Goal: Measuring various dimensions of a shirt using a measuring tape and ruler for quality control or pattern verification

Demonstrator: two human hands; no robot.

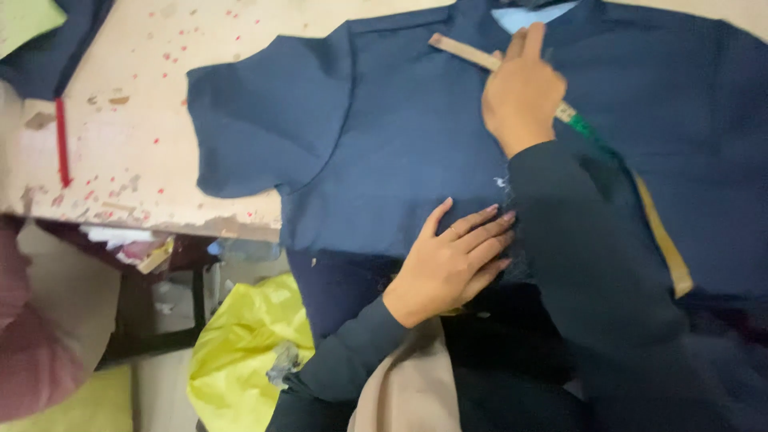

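Two hands on blue shirt [400,144], spread flat on worn table [128,136]. Left hand [452,264] palm down, fingers apart, pinning front near hem. Right hand [520,88] fingers closed on wooden ruler [464,52] by collar. Best keep cloth taut, ruler flat, no wrinkles under it. Hem hangs over near table edge; sleeve near left edge; bare tabletop beyond it, yellow bag [240,344] below

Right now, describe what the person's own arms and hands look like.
Both arms wear long, dark navy sleeves of plain cloth that end at the wrists. The left hand and right hand are bare, with no gloves. The left hand's nails look longish with a pale pinkish tint. No watch or bracelet shows.
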